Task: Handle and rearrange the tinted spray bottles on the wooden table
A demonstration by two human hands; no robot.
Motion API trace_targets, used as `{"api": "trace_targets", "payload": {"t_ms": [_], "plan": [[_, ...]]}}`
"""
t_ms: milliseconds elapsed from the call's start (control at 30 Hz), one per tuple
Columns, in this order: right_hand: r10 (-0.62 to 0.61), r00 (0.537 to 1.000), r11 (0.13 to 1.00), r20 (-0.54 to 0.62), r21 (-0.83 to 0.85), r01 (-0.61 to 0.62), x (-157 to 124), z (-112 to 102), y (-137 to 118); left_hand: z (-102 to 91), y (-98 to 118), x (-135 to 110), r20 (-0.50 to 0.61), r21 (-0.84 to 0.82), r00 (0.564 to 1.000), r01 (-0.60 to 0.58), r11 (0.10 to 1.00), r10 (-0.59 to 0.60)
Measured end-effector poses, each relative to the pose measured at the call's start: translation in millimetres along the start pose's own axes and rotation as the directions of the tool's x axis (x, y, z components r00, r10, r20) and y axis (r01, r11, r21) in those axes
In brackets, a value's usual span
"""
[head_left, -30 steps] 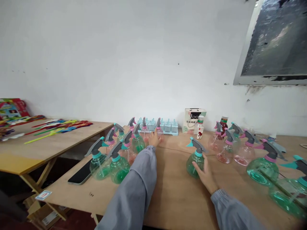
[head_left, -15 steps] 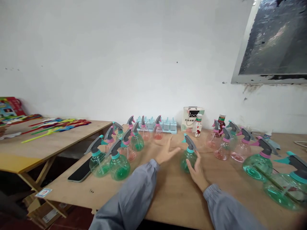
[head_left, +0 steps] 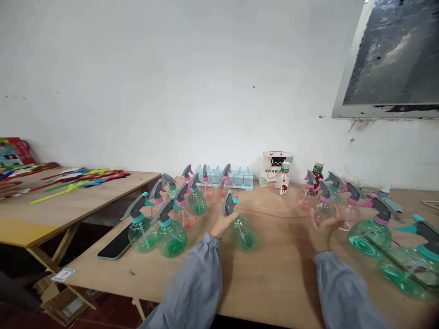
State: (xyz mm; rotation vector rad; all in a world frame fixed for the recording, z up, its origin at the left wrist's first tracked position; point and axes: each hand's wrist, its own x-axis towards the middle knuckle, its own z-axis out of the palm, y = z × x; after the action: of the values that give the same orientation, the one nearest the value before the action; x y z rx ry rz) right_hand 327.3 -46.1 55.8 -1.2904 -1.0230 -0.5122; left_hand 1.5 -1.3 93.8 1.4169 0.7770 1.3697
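Observation:
My left hand is closed round the neck of a green spray bottle, which leans with its grey and teal trigger head up and left. The bottle is smeared by motion. My right hand has its fingers apart, just in front of a clear pink spray bottle with a grey and pink head. Whether its fingertips touch that bottle I cannot tell. To the left of my left hand stand several green and pink spray bottles, the nearest a green spray bottle.
A phone lies at the left. Behind are a pale blue popsicle mould, a paper bag and a white bottle. More spray bottles crowd the right. Another person's hand shows on the left table.
The green spray bottle has passed from my right hand to my left, moving left and tilting. My right hand has let go and moved right to the pink bottles.

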Motion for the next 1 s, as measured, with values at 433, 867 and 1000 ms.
{"api": "trace_targets", "payload": {"t_ms": [433,867,1000], "plan": [[0.111,0.994,0.958,0.008,-0.268,-0.104,2.6,25.8,58.7,-0.2,13.4,-10.9,-0.088,-0.06,0.992,-0.094,0.994,0.089],[-0.019,0.965,0.992,0.262,0.124,-0.014,-57.6,31.3,-24.1,1.9,18.2,-13.0,0.0,-0.228,0.997,-0.07,0.971,0.072],[-0.037,0.949,0.98,0.314,0.199,-0.028,-66.8,32.3,-40.2,-2.5,18.2,-14.1,-0.182,0.005,0.968,-0.174,0.985,0.172]]}}
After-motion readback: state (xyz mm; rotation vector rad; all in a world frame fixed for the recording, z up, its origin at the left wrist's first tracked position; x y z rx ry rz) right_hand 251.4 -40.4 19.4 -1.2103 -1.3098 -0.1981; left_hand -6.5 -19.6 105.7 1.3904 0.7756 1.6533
